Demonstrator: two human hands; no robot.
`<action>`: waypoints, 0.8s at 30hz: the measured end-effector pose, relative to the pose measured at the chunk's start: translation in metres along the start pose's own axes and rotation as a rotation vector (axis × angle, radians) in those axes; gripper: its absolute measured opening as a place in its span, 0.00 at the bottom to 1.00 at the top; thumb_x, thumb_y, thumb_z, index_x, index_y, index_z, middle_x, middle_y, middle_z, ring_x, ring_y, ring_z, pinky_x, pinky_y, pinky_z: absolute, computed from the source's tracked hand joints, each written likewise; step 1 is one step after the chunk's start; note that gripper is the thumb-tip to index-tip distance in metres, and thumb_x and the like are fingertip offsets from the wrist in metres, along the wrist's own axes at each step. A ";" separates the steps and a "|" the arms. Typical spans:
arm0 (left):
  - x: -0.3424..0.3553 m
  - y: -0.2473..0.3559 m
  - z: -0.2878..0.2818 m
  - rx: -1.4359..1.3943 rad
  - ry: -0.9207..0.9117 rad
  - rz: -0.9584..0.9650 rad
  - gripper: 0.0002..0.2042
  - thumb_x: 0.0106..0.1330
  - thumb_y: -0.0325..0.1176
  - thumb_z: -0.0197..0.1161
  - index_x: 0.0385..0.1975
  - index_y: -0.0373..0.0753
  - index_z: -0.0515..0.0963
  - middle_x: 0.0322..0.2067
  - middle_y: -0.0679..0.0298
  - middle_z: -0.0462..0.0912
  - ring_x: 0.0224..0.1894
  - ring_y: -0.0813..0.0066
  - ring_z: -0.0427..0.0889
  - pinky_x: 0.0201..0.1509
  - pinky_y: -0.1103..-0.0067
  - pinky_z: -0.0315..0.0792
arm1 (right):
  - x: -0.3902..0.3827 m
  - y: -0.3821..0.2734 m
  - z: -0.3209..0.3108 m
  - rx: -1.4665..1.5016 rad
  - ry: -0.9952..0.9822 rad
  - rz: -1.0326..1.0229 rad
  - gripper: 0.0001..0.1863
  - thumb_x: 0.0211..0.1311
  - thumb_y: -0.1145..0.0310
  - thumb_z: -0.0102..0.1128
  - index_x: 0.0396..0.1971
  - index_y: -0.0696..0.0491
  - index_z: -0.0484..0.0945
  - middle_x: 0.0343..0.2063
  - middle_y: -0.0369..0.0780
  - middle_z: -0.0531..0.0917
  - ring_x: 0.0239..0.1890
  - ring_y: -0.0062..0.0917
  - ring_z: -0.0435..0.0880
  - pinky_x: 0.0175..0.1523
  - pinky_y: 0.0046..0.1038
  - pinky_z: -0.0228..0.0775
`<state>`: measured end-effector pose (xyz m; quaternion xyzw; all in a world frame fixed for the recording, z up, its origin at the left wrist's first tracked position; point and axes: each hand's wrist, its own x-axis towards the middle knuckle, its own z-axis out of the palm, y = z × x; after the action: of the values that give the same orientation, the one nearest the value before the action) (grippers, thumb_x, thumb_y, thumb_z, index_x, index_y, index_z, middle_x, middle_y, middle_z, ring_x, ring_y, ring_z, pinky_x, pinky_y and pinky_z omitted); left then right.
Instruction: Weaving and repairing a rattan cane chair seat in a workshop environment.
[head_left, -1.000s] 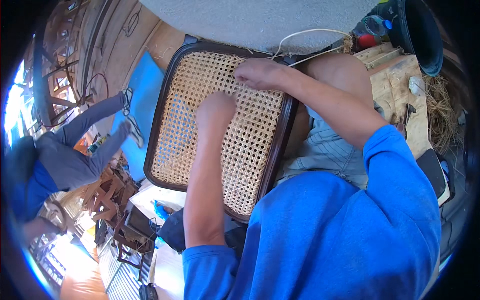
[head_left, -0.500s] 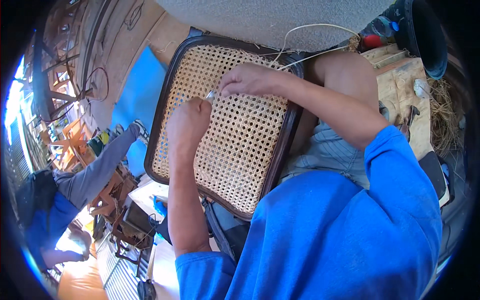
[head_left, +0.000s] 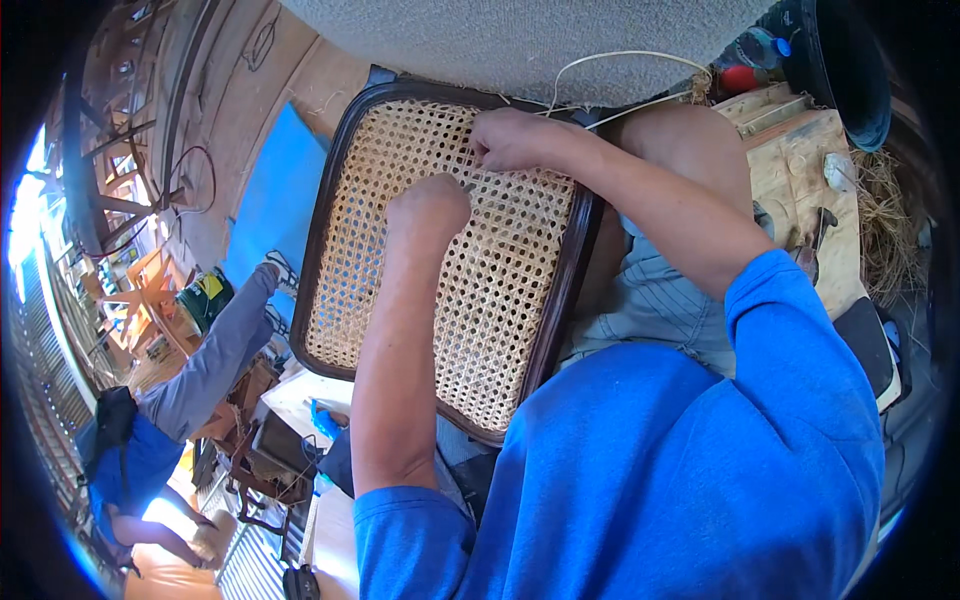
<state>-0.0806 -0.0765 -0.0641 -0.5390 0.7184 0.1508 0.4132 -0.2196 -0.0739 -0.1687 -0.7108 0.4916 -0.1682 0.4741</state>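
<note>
A cane-woven panel in a dark wooden frame (head_left: 482, 300) rests on my lap. My left hand (head_left: 428, 208) is closed over the middle of the weave, with the tip of a small thin tool (head_left: 467, 188) showing at its fingers. Just above and to its right, my right hand (head_left: 508, 140) is closed on the weave near the upper right part, fingertips bent down; what they grip is too small to make out. A long pale cane strand (head_left: 625, 53) loops out past the panel's upper edge.
Another person (head_left: 200, 390) is at the left beside a blue mat (head_left: 268, 190) and jumbled wooden chair parts. A grey surface (head_left: 520, 40) borders the top. At right are a plywood board (head_left: 820, 250), a tool (head_left: 815, 240), a dark bucket (head_left: 840, 70), a bottle and straw-like fibres.
My hands shifted down and left half a second ago and are now back up and to the right on the weave. The other person's legs and body have moved.
</note>
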 end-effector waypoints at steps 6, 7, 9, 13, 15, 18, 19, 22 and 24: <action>0.002 0.004 0.036 0.063 0.396 0.194 0.10 0.59 0.32 0.50 0.24 0.37 0.78 0.26 0.53 0.83 0.28 0.56 0.83 0.30 0.67 0.77 | -0.001 -0.007 -0.012 -0.077 -0.103 0.088 0.11 0.41 0.73 0.57 0.27 0.59 0.82 0.28 0.50 0.82 0.33 0.41 0.83 0.38 0.37 0.74; 0.002 0.003 0.043 0.096 0.444 0.231 0.10 0.59 0.32 0.50 0.24 0.37 0.78 0.25 0.53 0.82 0.26 0.57 0.83 0.27 0.68 0.76 | 0.000 -0.007 -0.012 -0.075 -0.102 0.089 0.11 0.41 0.73 0.57 0.27 0.59 0.82 0.28 0.50 0.82 0.33 0.41 0.83 0.38 0.37 0.74; -0.003 0.006 0.050 0.123 0.499 0.231 0.09 0.61 0.33 0.51 0.25 0.38 0.78 0.23 0.55 0.82 0.25 0.58 0.83 0.26 0.68 0.76 | 0.001 -0.008 -0.013 -0.107 -0.174 0.094 0.12 0.41 0.73 0.58 0.28 0.59 0.82 0.29 0.50 0.82 0.34 0.40 0.83 0.38 0.36 0.74; -0.007 0.013 0.043 0.015 0.458 0.162 0.10 0.62 0.34 0.51 0.24 0.39 0.78 0.24 0.56 0.82 0.26 0.60 0.83 0.29 0.69 0.77 | 0.007 0.004 0.013 -0.092 -0.129 0.066 0.10 0.42 0.74 0.57 0.27 0.60 0.82 0.30 0.51 0.82 0.35 0.40 0.83 0.39 0.36 0.75; -0.007 0.010 0.032 0.019 0.363 0.124 0.14 0.64 0.39 0.49 0.24 0.38 0.79 0.27 0.54 0.83 0.30 0.58 0.84 0.34 0.66 0.77 | 0.005 0.001 0.024 -0.204 0.138 -0.139 0.09 0.43 0.75 0.57 0.27 0.59 0.82 0.30 0.50 0.82 0.35 0.40 0.83 0.39 0.37 0.75; -0.008 -0.007 0.018 0.027 0.243 0.044 0.19 0.65 0.44 0.47 0.26 0.36 0.80 0.29 0.50 0.82 0.33 0.52 0.83 0.38 0.61 0.75 | -0.002 0.000 0.015 -0.183 0.077 -0.209 0.08 0.43 0.75 0.56 0.26 0.59 0.81 0.29 0.49 0.82 0.35 0.41 0.83 0.39 0.38 0.75; -0.007 -0.014 0.016 0.028 0.243 0.055 0.19 0.65 0.44 0.47 0.26 0.36 0.80 0.29 0.50 0.82 0.33 0.52 0.83 0.38 0.61 0.75 | -0.001 0.005 0.017 -0.185 0.080 -0.199 0.08 0.43 0.75 0.56 0.26 0.59 0.81 0.29 0.49 0.82 0.35 0.41 0.83 0.39 0.38 0.75; -0.021 -0.051 0.019 -0.051 0.150 -0.039 0.20 0.63 0.47 0.46 0.34 0.36 0.80 0.35 0.45 0.80 0.40 0.46 0.79 0.44 0.57 0.71 | 0.001 0.001 0.016 -0.249 0.046 -0.122 0.07 0.46 0.72 0.58 0.26 0.57 0.81 0.29 0.47 0.82 0.35 0.41 0.82 0.38 0.38 0.74; -0.036 -0.069 0.023 -0.049 0.153 -0.119 0.20 0.63 0.46 0.46 0.33 0.36 0.80 0.34 0.44 0.80 0.38 0.46 0.79 0.43 0.58 0.72 | -0.008 -0.019 -0.003 0.072 -0.106 0.114 0.10 0.52 0.65 0.57 0.27 0.57 0.79 0.30 0.45 0.81 0.38 0.36 0.80 0.43 0.36 0.70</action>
<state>-0.0063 -0.0641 -0.0352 -0.6007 0.7106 0.1019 0.3518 -0.2153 -0.0672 -0.1496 -0.6722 0.4991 -0.1206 0.5334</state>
